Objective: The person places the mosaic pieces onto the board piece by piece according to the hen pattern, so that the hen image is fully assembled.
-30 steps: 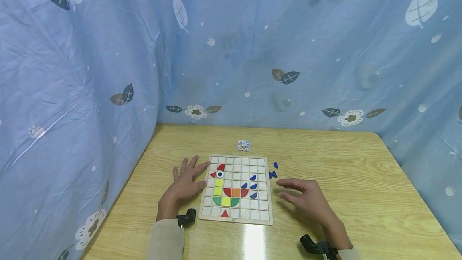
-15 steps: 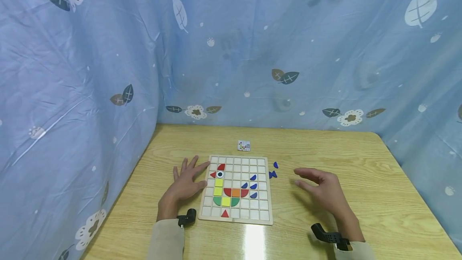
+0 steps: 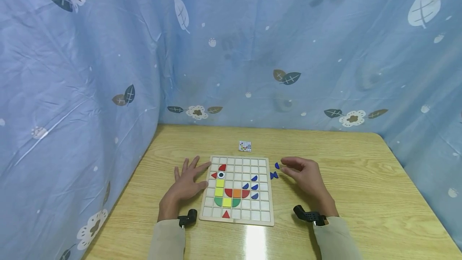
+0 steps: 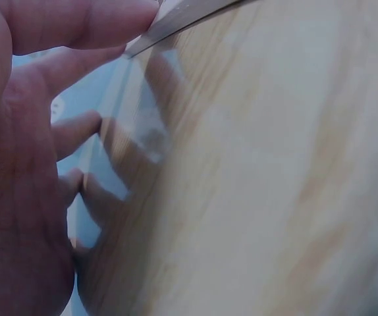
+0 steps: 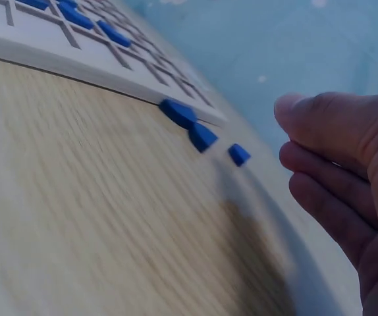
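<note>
A wooden grid board [image 3: 254,215] lies on the table, holding coloured pieces arranged like a bird. Several blue pieces [image 3: 254,187] sit in its right part, with an orange square [image 3: 237,193] beside the red ones. My left hand [image 3: 185,184] is spread at the board's left edge, thumb and forefinger touching it. To the right of the board lie a single blue piece [image 3: 277,165] and two more blue pieces [image 5: 202,136], their tips meeting. My right hand [image 3: 305,175] hovers just beside the single piece, fingers loosely bent, nothing between thumb and fingers in the right wrist view.
A small pattern card [image 3: 245,146] with a matching printed grid lies behind the board. Blue patterned curtains [image 3: 231,51] hang at the back and sides of the wooden table [image 3: 343,163].
My right hand first drew away to the right, then came back left and farther up the table to the single blue piece. My left hand stays at the board's edge.
</note>
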